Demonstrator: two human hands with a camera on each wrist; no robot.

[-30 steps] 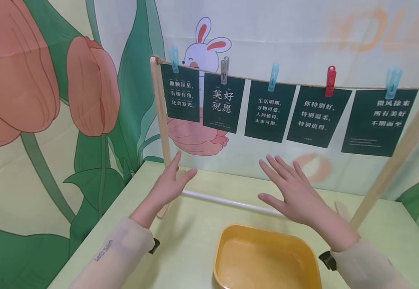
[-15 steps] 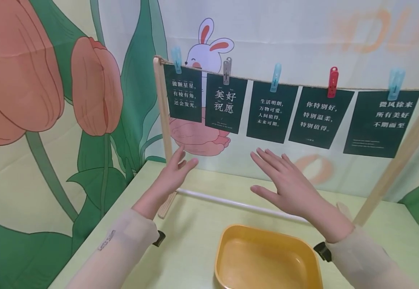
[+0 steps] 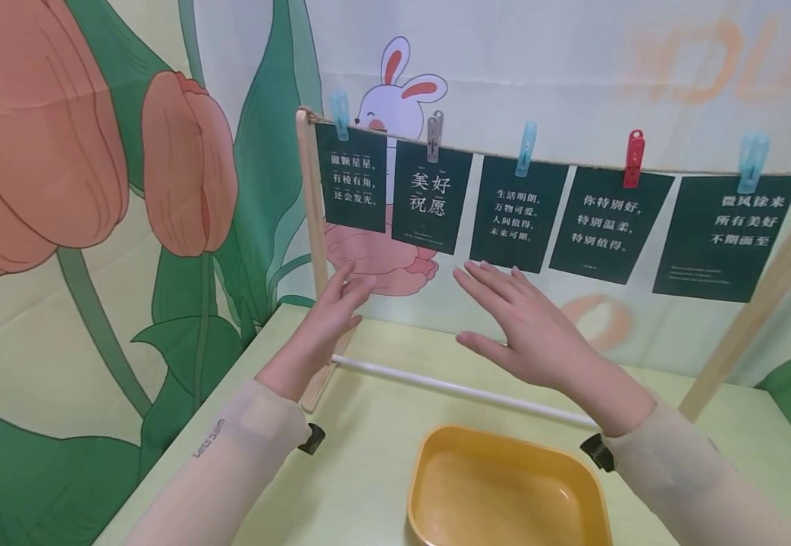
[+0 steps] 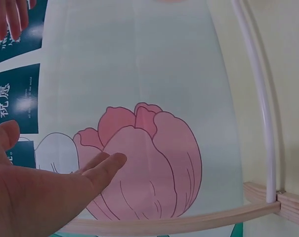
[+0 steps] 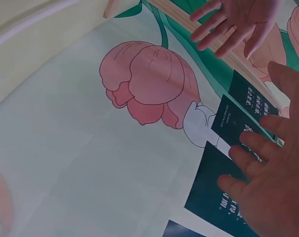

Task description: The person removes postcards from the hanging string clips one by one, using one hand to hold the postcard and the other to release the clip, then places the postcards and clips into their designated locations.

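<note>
Several dark green cards (image 3: 432,224) with white Chinese writing hang in a row from a twine line (image 3: 480,153), each under a clothespin. Blue pins (image 3: 526,149), a grey pin (image 3: 433,138) and a red pin (image 3: 634,159) clip them. In the head view, my left hand (image 3: 332,315) is raised below the leftmost card, fingers extended and holding nothing. My right hand (image 3: 528,326) is lifted below the middle cards, palm turned inward, fingers spread slightly and nothing in it. Each wrist view also catches the opposite hand near the cards.
The twine spans two wooden posts (image 3: 315,205), with a white rod (image 3: 463,390) joining the frame low down. A yellow plastic bin (image 3: 504,493) stands in front on the pale green table (image 3: 361,470). Behind is a cloth backdrop printed with tulips (image 3: 190,167) and a rabbit (image 3: 390,110).
Both hands have risen a little and come closer together, the right one shifting left. The head view has turned slightly, sliding the scene rightward. The cards and pins hang as before.
</note>
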